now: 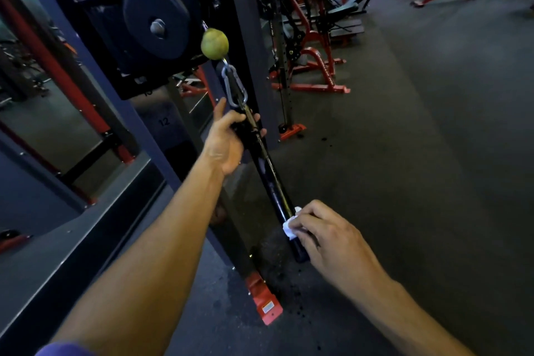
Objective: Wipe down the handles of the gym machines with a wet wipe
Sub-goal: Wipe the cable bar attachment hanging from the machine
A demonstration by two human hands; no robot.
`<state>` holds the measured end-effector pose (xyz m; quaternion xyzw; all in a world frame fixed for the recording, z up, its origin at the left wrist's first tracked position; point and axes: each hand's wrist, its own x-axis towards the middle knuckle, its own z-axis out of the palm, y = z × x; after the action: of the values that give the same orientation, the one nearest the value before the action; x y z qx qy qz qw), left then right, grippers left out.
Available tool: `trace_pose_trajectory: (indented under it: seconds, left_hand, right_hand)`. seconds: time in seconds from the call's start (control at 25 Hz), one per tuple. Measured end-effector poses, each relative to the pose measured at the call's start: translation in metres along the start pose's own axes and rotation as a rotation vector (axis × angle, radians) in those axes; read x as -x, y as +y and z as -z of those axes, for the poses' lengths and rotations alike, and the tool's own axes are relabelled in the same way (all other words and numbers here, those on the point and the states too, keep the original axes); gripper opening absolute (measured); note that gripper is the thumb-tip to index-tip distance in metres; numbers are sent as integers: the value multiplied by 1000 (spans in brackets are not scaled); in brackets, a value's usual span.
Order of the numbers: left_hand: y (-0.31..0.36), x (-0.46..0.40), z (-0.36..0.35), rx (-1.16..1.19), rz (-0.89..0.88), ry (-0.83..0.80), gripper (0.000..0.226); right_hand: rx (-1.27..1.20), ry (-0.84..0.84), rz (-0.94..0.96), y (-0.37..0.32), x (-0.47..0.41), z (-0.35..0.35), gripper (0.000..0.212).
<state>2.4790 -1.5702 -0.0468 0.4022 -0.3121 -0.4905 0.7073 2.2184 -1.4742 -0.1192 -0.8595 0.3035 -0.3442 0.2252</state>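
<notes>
Nearest to me, the person's right hand (323, 235) is curled over a crumpled white wet wipe (291, 225), pressing it against the lower end of a long black handle bar (270, 179). The fingers wrap over the wipe and the bar together, so that hand is clamped on the wipe, with only a small white wad showing at the fingertips. The bar's bottom tip pokes out just below the hand, above a dark rubber floor (433, 167) speckled with small dark spots.

Beside the bar's foot, a red base bracket (264, 300) of the machine sits on the floor.

Further up, the left hand (228, 139) grips the top end of the same bar, fingers curled round it, forefinger stretched up toward a silver carabiner (234, 85). The bar hangs tilted from that clip, its upper end away from the person.

Above the carabiner sits a yellow-green ball stopper (215, 43) on the cable, right beside a dark pulley wheel (157, 22) on the machine's black frame (254, 37).

Far back, red-framed benches (315, 66) and racks stand in rows across the room.
</notes>
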Motion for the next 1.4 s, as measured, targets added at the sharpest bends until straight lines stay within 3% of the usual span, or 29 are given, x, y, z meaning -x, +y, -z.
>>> trace_pose_trajectory:
  seconds: [0.04, 0.12, 0.28, 0.48, 0.6, 0.8, 1.04, 1.4]
  left_hand:
    - [2, -2, -2, 63, 2, -19, 64]
    - [-5, -4, -12, 67, 29, 96, 37]
    - [-18, -12, -33, 4, 102, 327, 50]
    - [-12, -26, -22, 204, 168, 177, 28]
    - [-18, -34, -17, 177, 113, 212, 25]
    - [-24, -37, -14, 187, 134, 221, 25]
    - [-29, -42, -11, 183, 178, 214, 32]
    - [-23, -22, -10, 214, 186, 201, 41]
  right_hand:
    - [6, 12, -13, -1, -1, -1, 15]
    - [8, 46, -36, -4, -4, -3, 12]
    - [66, 102, -72, -16, -25, -12, 9]
    - [144, 197, -106, -28, -64, -7, 9]
    - [152, 202, -125, -36, -88, -5, 9]
    - [95, 46, -255, -41, -63, 14, 5]
    - [287, -82, -270, -65, 17, 40, 8]
    - [443, 138, -207, -75, -39, 7, 6]
